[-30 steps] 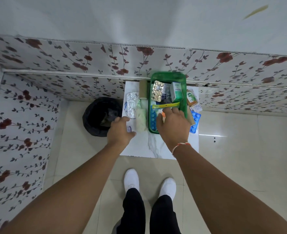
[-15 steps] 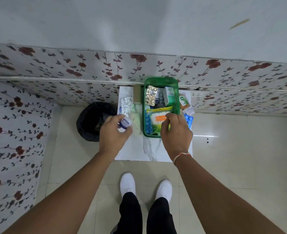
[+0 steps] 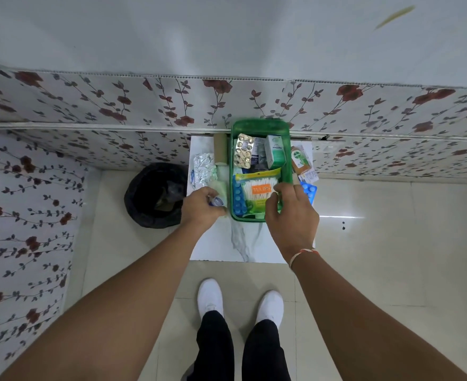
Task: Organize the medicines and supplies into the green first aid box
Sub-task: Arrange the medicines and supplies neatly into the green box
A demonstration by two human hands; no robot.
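Green first aid box [image 3: 260, 126] on small white table [image 3: 221, 243], steadied at its near right rim by right hand [image 3: 291, 213], fingers curled on the rim. Small vial [image 3: 217, 201] pinched in left hand [image 3: 200, 207], just left of box; best lowered gently into a free gap.

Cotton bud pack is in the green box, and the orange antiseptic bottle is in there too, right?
Not quite. The head view shows the orange antiseptic bottle lying outside the green box, on the table beside its right wall. The cotton bud pack is inside.
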